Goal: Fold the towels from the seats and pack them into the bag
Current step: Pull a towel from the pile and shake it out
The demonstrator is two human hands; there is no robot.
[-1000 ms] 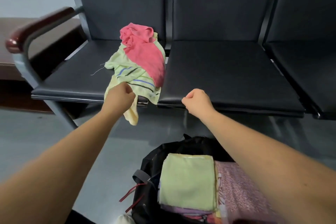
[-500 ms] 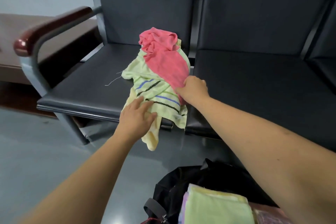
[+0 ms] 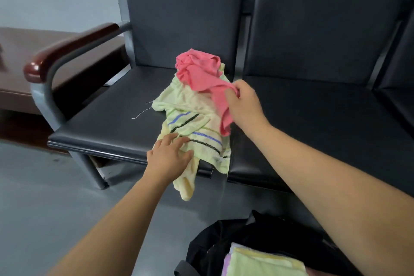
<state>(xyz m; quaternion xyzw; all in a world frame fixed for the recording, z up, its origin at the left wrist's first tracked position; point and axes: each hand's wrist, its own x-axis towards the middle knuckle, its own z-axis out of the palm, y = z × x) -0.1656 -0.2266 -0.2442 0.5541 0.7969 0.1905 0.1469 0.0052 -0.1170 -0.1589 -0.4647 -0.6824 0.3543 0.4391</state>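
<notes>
Pinching an edge of the pink towel (image 3: 195, 70), the right hand (image 3: 244, 101) has curled its fingers tight and lifted it off the striped yellow-green towel (image 3: 190, 116), which the left hand (image 3: 170, 157) pins with straight, spread fingers at the seat (image 3: 107, 115) front; pink likely folds next, black bag (image 3: 257, 237) waits below.

1. The pink towel (image 3: 197, 71) is plain coral pink, no pattern.
2. The striped towel (image 3: 190, 105) is pale yellow-green, crossed by thin blue, black and olive stripes.
3. The bench (image 3: 107, 123) has black padding, a grey metal frame (image 3: 42, 101) and a glossy dark red-brown armrest (image 3: 71, 45).
4. My bag (image 3: 264, 237) is black; the folded towel (image 3: 264, 264) in it is light green, with a lilac edge beside it.
5. The floor (image 3: 44, 197) is grey.
</notes>
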